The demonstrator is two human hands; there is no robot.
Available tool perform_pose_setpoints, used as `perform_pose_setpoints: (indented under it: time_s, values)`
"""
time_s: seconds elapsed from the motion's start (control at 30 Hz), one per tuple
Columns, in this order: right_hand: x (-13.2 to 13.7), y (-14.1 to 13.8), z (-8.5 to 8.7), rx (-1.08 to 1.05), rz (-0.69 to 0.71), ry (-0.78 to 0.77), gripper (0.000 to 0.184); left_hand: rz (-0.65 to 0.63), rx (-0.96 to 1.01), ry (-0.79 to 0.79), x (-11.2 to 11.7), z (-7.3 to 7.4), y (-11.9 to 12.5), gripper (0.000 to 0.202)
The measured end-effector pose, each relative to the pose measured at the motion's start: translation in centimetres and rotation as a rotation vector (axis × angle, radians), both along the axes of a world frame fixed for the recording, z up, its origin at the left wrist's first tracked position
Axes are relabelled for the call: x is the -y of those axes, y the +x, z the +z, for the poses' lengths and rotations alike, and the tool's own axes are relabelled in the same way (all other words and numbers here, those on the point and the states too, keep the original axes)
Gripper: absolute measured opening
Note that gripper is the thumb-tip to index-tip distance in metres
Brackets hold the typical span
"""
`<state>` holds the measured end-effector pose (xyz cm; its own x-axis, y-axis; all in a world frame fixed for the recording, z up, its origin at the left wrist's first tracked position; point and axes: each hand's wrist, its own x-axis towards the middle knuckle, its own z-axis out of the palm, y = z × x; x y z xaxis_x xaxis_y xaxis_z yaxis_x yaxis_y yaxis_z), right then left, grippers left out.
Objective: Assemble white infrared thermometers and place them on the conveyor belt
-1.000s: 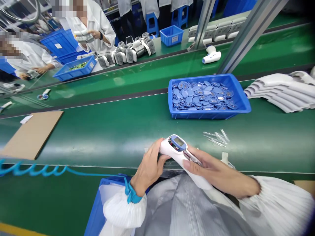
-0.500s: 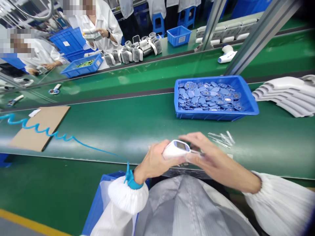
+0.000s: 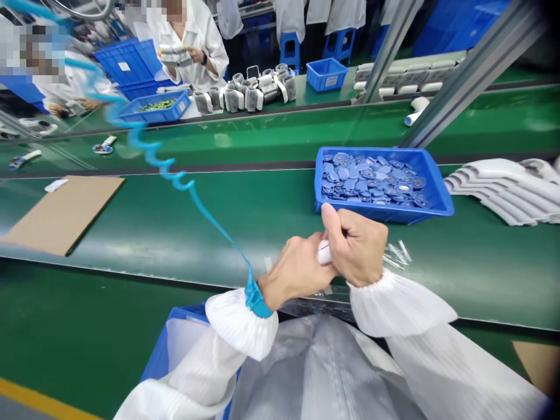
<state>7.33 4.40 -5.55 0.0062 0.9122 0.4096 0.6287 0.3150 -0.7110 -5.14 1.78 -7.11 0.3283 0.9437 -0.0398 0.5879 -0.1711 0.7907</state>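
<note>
Both my hands are closed round a white handheld thermometer [image 3: 324,252] above the near edge of the green conveyor belt [image 3: 245,216]. Only a small white patch of the thermometer shows between my fingers. My left hand [image 3: 295,271] grips it from the left, with a blue coiled wrist strap [image 3: 256,298] at the wrist. My right hand [image 3: 356,245] wraps over it from the right, thumb pointing up. A blue bin [image 3: 431,204] holding several blue display parts stands just beyond my hands.
White housing shells [image 3: 503,186] are stacked at the right. A cardboard sheet [image 3: 61,213] lies at the left of the belt. Clear plastic strips [image 3: 396,254] lie beside my right hand. Other workers in white coats [image 3: 199,35] sit across the far belt with blue bins and white devices.
Both hands have closed over the thermometer, which was plainly visible before and is now nearly hidden. My right hand came over the top. The blue coiled cord rose across the view.
</note>
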Motion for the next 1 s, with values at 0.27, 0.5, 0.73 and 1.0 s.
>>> perform_pose_setpoints:
  time_s: [0.27, 0.5, 0.73, 1.0]
  values:
    - [1.4, 5.3, -1.2, -0.552, 0.481, -1.041, 0.062, 0.306, 0.382, -0.093, 1.4, -1.1, -2.2, 0.035]
    - [7.2, 4.3, -2.5, -0.922, 0.507, -1.282, 0.086, 0.163, 0.268, 0.019, 4.0, -4.3, -4.8, 0.043]
    - [7.4, 3.6, -1.6, -0.665, 0.633, -1.227, 0.103, -0.162, -0.213, 0.355, 4.7, -3.8, -6.7, 0.042]
    - [6.9, 3.8, -2.2, -0.573, 0.783, -1.037, 0.094, -0.215, -0.095, 0.175, 3.8, -2.4, -7.1, 0.035]
